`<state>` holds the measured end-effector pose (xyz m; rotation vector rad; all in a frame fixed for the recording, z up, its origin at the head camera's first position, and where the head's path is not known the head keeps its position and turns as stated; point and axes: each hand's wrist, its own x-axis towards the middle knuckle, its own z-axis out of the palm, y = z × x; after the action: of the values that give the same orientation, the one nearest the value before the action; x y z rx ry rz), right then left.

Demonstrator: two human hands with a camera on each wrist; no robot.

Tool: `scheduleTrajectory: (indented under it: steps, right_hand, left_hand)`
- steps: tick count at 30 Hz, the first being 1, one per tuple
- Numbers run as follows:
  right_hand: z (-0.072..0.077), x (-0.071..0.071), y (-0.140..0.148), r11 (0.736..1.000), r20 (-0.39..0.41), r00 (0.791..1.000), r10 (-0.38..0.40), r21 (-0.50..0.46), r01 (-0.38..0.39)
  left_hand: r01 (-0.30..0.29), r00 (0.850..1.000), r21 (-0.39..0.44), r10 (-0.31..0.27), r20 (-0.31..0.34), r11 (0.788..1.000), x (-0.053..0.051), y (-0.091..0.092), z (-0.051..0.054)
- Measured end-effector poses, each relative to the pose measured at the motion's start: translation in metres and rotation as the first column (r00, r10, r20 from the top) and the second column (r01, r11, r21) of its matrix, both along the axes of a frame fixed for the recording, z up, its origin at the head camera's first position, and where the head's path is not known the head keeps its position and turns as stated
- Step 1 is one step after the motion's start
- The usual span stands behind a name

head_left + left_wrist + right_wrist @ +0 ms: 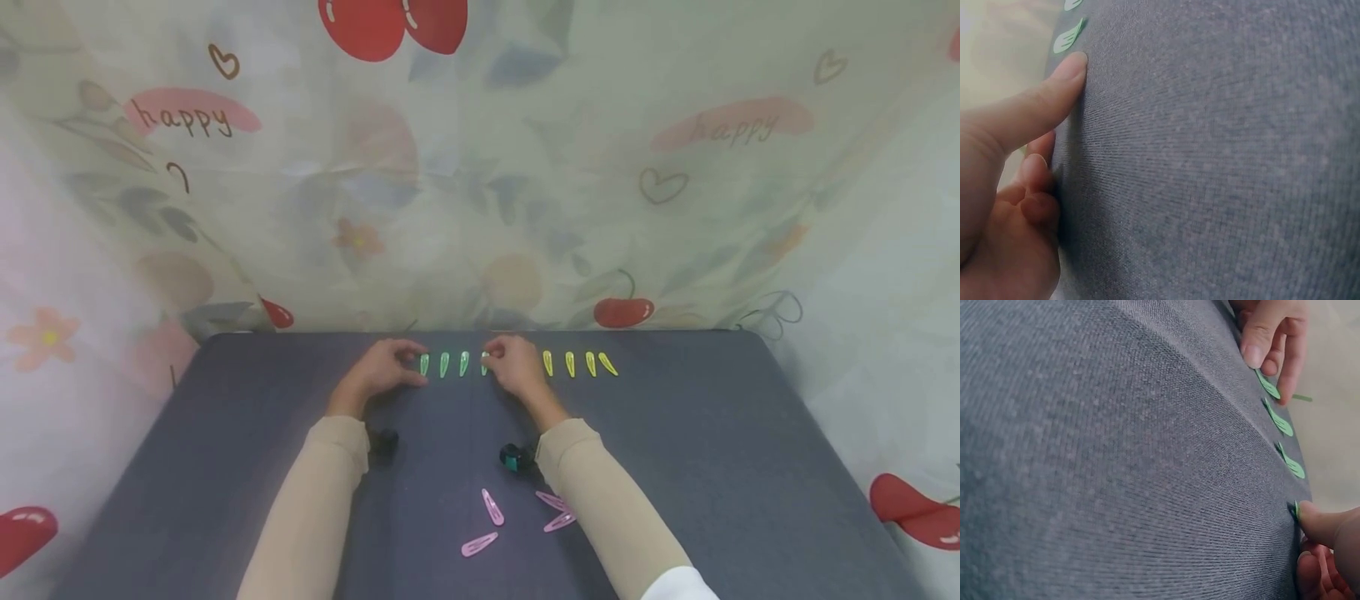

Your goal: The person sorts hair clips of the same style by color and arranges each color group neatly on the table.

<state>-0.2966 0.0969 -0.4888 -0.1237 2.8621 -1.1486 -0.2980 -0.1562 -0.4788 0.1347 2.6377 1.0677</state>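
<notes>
Directions are read from the centre of the rectangular worktop covered in dark grey ribbed fabric [427, 492]; 12 o'clock is the far edge. At 6 o'clock, nearest the person, two glossy pink teardrop-shaped hair clips [492, 507] lie apart at different angles. At 4 o'clock, two more pink clips lie beside the beige fabric right sleeve [615, 500], which partly covers them. The beige fabric left sleeve [307, 500] extends from 7 o'clock. A small black wrist-worn device [516, 457] sits at the right wrist.

Near the far edge, four light green teardrop-shaped hair clips [444, 365] form a spaced row from 11 to 12 o'clock. The left hand [382, 367] is released: its thumb and index finger bracket the leftmost green clip; contact is unclear. The right hand [516, 367] pinches the rightmost green clip [1297, 510] at 12 o'clock. From 1 to 2 o'clock, four yellow teardrop-shaped hair clips [570, 365] continue the line; the rightmost slants toward 11 o'clock. Beyond the worktop hangs a pale fabric curtain printed with cherries and flowers [465, 275].
</notes>
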Motion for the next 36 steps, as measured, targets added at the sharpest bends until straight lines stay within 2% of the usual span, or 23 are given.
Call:
scheduleTrajectory:
  steps: [9,15,20,25,28,30,33,36]
  right_hand:
    - [0.003,0.003,0.001,1.000,-0.041,0.999,0.025,0.002,-0.025]
    - [0.009,0.006,0.000,0.996,-0.058,0.995,0.085,0.018,-0.084]
    - [0.013,0.013,0.000,0.984,-0.072,0.986,0.151,0.106,-0.143]
    - [0.013,0.028,0.000,0.958,-0.125,0.970,0.208,0.226,-0.176]
    - [0.016,0.040,0.003,0.949,-0.127,0.967,0.219,0.260,-0.181]
    - [0.020,0.048,0.007,0.938,-0.137,0.962,0.236,0.290,-0.189]
    - [0.024,0.061,0.013,0.910,-0.146,0.952,0.270,0.360,-0.203]
    - [0.028,0.075,0.018,0.883,-0.155,0.939,0.308,0.413,-0.222]
  left_hand:
    - [0.010,1.000,-0.019,-0.011,-0.021,1.000,0.000,-0.001,-0.003]
    - [-0.010,1.000,-0.002,0.010,-0.008,1.000,0.001,-0.003,0.000]
    - [-0.044,0.999,0.015,0.043,0.015,0.999,0.000,0.000,0.002]
    - [-0.076,0.997,0.029,0.075,0.025,0.997,0.004,0.000,0.003]
    - [-0.062,0.998,0.014,0.062,-0.013,0.998,0.006,0.000,0.006]
    - [-0.034,0.997,-0.023,0.032,-0.077,0.999,0.008,0.000,0.009]
    - [-0.004,0.984,-0.109,-0.015,-0.177,0.994,0.010,0.003,0.014]
    - [-0.003,0.965,-0.190,-0.046,-0.257,0.982,0.014,0.008,0.020]
